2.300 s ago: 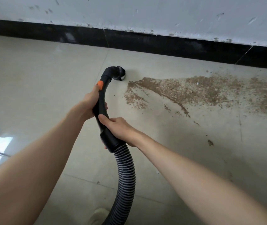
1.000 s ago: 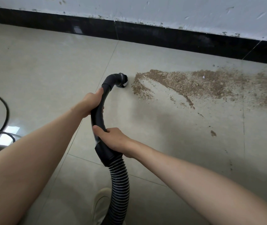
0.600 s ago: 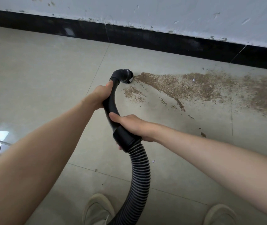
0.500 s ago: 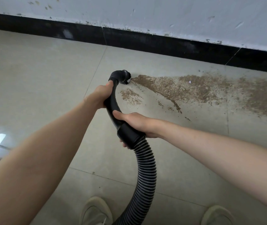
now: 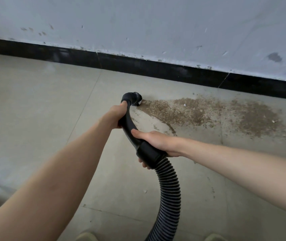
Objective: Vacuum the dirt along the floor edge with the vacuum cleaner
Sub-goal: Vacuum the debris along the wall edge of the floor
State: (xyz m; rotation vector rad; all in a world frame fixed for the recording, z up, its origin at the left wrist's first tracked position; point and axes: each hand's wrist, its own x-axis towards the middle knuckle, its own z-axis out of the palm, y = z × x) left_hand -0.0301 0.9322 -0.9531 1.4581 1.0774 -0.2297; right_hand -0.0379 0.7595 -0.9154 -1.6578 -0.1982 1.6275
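Black plastic forms the one curved vacuum handle (image 5: pixel 128 121), whose nozzle (image 5: pixel 135 100) sits low at the left tip of the single brown dirt patch (image 5: pixel 206 113) on the tiled floor (image 5: pixel 34 105), near the black skirting (image 5: pixel 156 69). One ribbed hose (image 5: pixel 169 192) runs from the handle's collar down to the bottom edge. Two hands hold it: the left hand (image 5: pixel 115 116) grips the upper bend with fingers curled round it, and the right hand (image 5: pixel 158 141) clasps the collar, thumb along the top and fingers (image 5: pixel 143 163) wrapped underneath. Two pale shoe tips (image 5: pixel 86 236) peek in at the bottom (barely visible). Above the skirting stands a scuffed white wall (image 5: pixel 156 23). Compared with half a second ago, the small separate smear of dirt beside the nozzle has gone, and the cable at the left edge is out of view.
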